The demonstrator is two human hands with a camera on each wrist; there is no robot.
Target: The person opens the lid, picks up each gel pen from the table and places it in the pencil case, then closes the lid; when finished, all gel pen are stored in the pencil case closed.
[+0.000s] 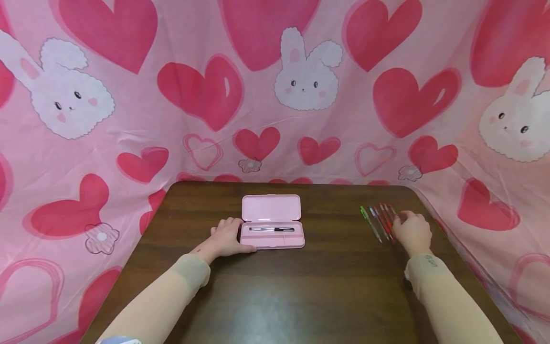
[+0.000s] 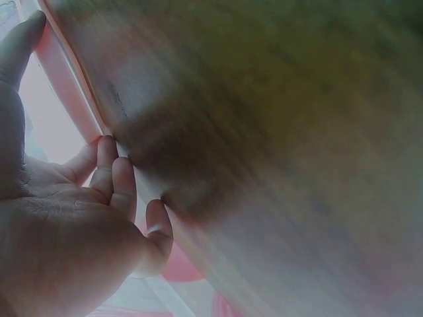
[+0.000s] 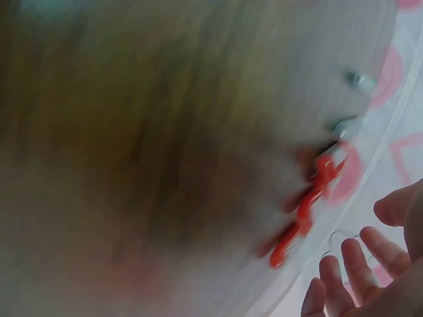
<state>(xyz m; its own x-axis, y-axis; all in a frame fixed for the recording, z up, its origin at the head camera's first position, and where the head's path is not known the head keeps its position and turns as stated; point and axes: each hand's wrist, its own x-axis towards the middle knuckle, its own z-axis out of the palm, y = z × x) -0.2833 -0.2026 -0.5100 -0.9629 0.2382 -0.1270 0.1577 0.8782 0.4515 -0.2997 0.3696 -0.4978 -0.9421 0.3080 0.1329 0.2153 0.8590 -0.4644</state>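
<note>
A pink pencil case lies with its lid back on the table, a black-and-clear pen in its long rear compartment. My left hand holds the case's left end, thumb along the front edge and index finger near the rear corner. In the left wrist view, the other fingers of the left hand rest by the table surface. Over at the right, my right hand is beside a row of pens: a green pen and several with red parts. The right wrist view shows its fingers apart, gripping nothing.
The dark wooden table has rounded far corners. Pink cloth with hearts and rabbits hangs behind it and along both sides. A small dark object shows by the right sleeve.
</note>
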